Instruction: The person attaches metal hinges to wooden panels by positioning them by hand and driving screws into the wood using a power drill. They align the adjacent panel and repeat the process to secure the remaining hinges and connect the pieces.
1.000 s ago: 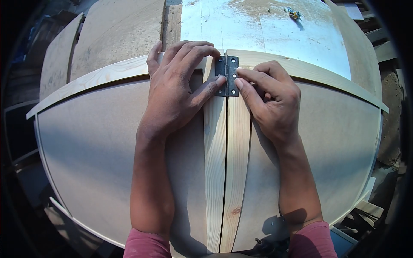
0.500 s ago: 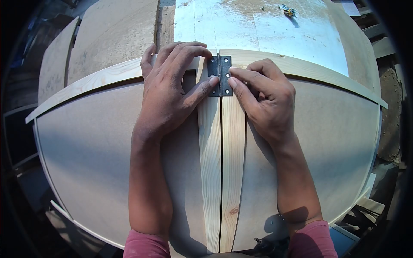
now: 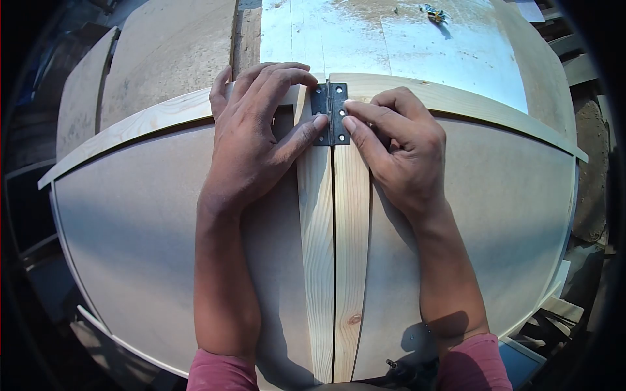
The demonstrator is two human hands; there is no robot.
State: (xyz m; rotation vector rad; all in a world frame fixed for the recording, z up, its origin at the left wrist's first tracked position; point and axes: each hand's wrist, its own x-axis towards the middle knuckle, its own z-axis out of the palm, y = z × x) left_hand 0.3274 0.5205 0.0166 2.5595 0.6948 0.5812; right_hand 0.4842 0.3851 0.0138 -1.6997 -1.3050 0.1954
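Note:
A dark metal butt hinge (image 3: pixel 330 115) lies flat across the seam between two pale wooden frame strips, the left strip (image 3: pixel 317 215) and the right strip (image 3: pixel 351 221). My left hand (image 3: pixel 257 130) presses the hinge's left leaf, thumb on its lower part and index fingertip at its upper left corner. From the other side, the thumb and index finger of my right hand (image 3: pixel 404 140) close on the hinge's right edge, near the middle hole. Several screw holes show in the leaves. The hinge pin runs along the dark gap between the strips.
Brown panels, left (image 3: pixel 143 195) and right (image 3: pixel 502 202), fill the two frames. Beyond the top rail stand a white-topped board (image 3: pixel 365 39) and a brown board (image 3: pixel 173 52). A small cluster of metal pieces (image 3: pixel 435 14) lies on the white surface. A dark tool (image 3: pixel 399 371) rests near my right forearm.
The hinge, both hands and the frames appear a few pixels further left and up, shifting together with the whole view. The grip on the hinge looks the same.

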